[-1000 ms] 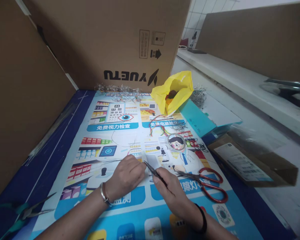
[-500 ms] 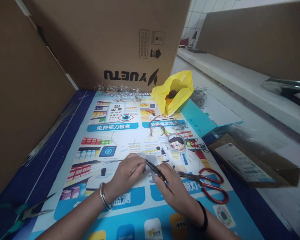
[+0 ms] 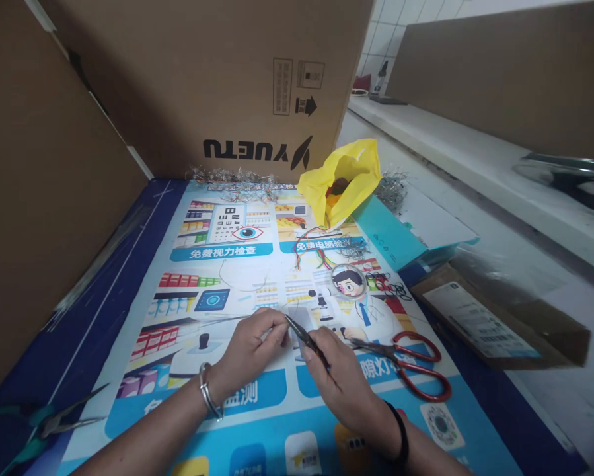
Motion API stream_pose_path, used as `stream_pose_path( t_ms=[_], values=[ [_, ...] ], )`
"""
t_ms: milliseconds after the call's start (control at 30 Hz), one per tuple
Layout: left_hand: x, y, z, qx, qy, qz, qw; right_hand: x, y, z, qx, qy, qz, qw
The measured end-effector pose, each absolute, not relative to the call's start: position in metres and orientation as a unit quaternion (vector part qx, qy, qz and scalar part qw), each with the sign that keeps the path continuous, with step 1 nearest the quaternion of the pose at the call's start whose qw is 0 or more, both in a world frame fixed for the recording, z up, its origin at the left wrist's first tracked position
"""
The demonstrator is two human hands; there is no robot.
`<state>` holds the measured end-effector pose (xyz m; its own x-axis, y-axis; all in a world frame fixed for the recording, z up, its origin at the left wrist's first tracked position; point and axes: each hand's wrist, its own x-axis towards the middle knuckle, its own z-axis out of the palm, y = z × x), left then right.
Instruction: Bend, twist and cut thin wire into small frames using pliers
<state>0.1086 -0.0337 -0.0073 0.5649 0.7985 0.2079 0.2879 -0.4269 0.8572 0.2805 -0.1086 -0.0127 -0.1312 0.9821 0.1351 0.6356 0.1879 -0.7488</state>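
A thin wire (image 3: 222,318) runs out to the left from the left hand (image 3: 258,342), whose thumb and fingers pinch it. Dark pliers (image 3: 302,334) lie inside the right hand (image 3: 340,375), fingers wrapped around their handles, the tips meeting the left fingertips. Red-handled scissors (image 3: 392,351) lie just right of that hand, on a printed sheet (image 3: 257,433). Beyond both hands stands a yellow bag (image 3: 361,175).

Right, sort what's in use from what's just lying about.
Apparently in use:
- thin wires in the left hand
- slim dark tool in the right hand

Lying about:
- red-handled scissors
- green-handled pliers
- yellow bag
- brown package
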Motion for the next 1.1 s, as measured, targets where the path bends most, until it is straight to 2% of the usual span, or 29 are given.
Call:
stream_pose_path(
  t_ms=[300, 600, 767, 1100],
  values=[
    [0.107, -0.035, -0.01, 0.792, 0.329, 0.323, 0.401, 0.284, -0.107, -0.007, -0.573, -0.701, 0.291, 0.31],
    [0.106, -0.032, -0.006, 0.78, 0.299, 0.346, 0.428, 0.289, -0.101, -0.009, -0.535, -0.685, 0.371, 0.328],
    [0.106, -0.032, -0.007, 0.769, 0.292, 0.377, 0.427, 0.292, -0.101, -0.008, -0.534, -0.703, 0.331, 0.334],
    [0.105, -0.031, -0.004, 0.783, 0.307, 0.355, 0.408, 0.291, -0.102, -0.008, -0.539, -0.708, 0.301, 0.343]
  ],
)
